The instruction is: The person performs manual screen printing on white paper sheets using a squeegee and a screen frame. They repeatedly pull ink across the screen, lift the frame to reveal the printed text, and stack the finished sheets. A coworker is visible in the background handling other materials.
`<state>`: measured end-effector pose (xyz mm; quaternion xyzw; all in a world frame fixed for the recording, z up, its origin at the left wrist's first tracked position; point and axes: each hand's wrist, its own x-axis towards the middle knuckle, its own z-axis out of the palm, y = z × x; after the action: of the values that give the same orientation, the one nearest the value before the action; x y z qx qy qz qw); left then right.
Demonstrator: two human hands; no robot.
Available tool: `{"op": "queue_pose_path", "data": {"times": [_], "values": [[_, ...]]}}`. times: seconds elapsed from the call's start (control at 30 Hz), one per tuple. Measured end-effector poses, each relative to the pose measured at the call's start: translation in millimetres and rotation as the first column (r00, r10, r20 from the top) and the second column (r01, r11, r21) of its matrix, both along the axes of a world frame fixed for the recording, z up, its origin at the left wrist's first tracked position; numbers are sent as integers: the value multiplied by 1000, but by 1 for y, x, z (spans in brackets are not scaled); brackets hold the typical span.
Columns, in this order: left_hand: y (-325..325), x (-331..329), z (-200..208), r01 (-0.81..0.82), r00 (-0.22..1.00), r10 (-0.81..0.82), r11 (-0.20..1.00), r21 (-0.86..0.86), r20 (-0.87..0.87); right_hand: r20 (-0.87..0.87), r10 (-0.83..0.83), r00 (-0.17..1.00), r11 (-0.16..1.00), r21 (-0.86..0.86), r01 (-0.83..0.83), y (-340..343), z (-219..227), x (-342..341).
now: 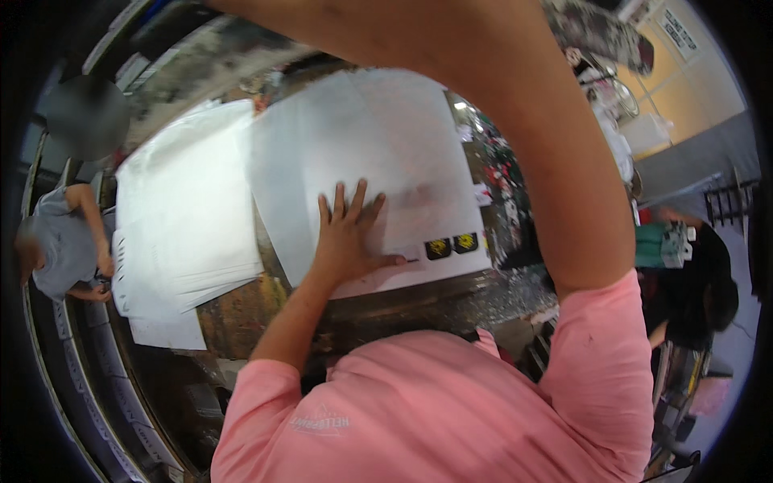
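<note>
My left hand (346,237) lies flat, fingers spread, on a large translucent sheet (366,121) near its lower edge. Under or beside that edge shows a white printed sheet (394,276). Two small black squares with yellow designs (451,245) sit at its right corner, a little right of my thumb. My bare right forearm (475,44) reaches up and across the top of the view toward the far left. Its hand lies beyond the picture's edge, so what it does is hidden.
A stack of large white sheets (189,201) spreads over the left of the stained worktable (233,318). Paint-spattered clutter (503,177) lies at the right. A person in grey (68,237) stands left by long rails (88,378); another in dark clothing (708,282) is at the right.
</note>
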<state>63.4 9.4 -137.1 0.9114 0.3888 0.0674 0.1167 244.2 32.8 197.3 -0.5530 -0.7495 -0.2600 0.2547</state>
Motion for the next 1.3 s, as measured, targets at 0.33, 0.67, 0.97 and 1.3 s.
{"op": "queue_pose_path", "data": {"times": [0.33, 0.67, 0.97, 1.3], "values": [[9, 70, 3, 236, 971, -234, 970, -52, 45, 5, 83, 997, 993, 81, -83, 1, -2, 9], [-5, 81, -10, 283, 954, -282, 959, 5, 101, -57, 104, 993, 976, -188, -113, -5, 26, 9], [18, -93, 134, 107, 28, 401, 910, -401, 916, -121, 150, 981, 988, 57, -144, 11, -61, 8], [-79, -132, 3, -607, 754, 600, 792, -64, 268, -217, 109, 970, 663, -711, -234, -112, -223, 11]]}}
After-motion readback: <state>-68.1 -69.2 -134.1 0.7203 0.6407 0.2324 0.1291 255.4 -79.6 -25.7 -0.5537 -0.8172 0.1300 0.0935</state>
